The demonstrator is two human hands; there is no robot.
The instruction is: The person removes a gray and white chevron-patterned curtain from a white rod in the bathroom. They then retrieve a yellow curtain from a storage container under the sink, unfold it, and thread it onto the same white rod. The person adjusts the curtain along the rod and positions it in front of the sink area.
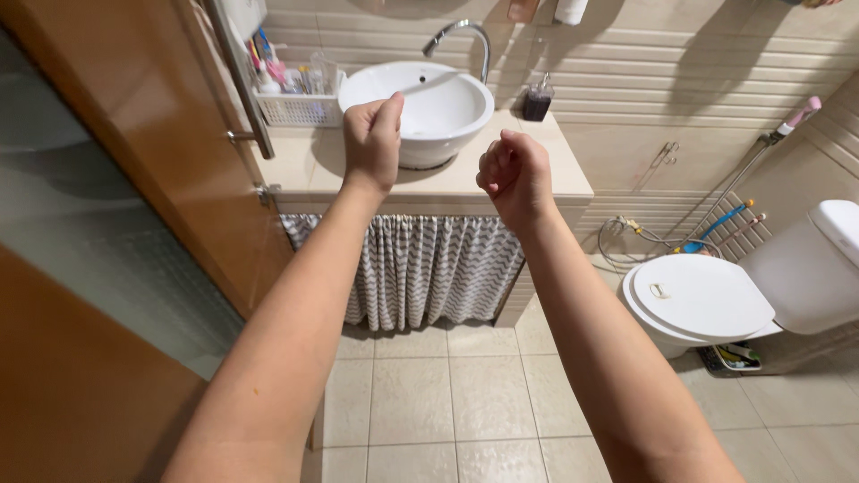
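Observation:
Both my arms stretch forward in the air over a bathroom floor. My left hand (372, 139) is curled into a loose fist with nothing in it, seen in front of a white round basin (447, 103) on a beige counter (309, 165). My right hand (515, 174) is also closed with its fingers folded in and holds nothing. It hovers in front of the counter's right end. Neither hand touches anything.
A chrome tap (461, 31) rises behind the basin, with a dark soap bottle (538, 98) to its right and a white basket of toiletries (300, 103) to its left. A zigzag curtain (416, 268) hangs below. A wooden door (152, 134) stands left, a white toilet (702, 295) right.

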